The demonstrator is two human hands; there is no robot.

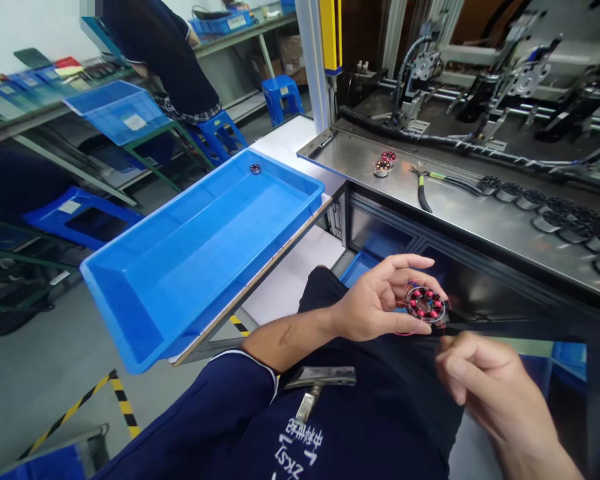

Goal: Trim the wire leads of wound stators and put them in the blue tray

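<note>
My left hand (375, 300) grips a round motor stator (426, 305) by its rim between thumb and fingers, above my lap. Red wire coils sit around its ring, and thin loose red wires stick out from the edge. Just below and right of it is my right hand (480, 373), its fingers pinched together. A red wire end runs from the stator down towards those fingertips, which are slightly blurred. On the metal bench, another wound stator (383, 167) and a small red coil piece (389, 155) lie beside green-and-black handled pliers (422, 190).
A blue tray (205, 233) at my left holds one small stator (255, 169) in its far corner. Several dark stators (550, 219) line the metal bench (460, 220) at right, before a machine (480, 87). A pen (324, 143) lies there too. A co-worker (165, 60) sits beyond.
</note>
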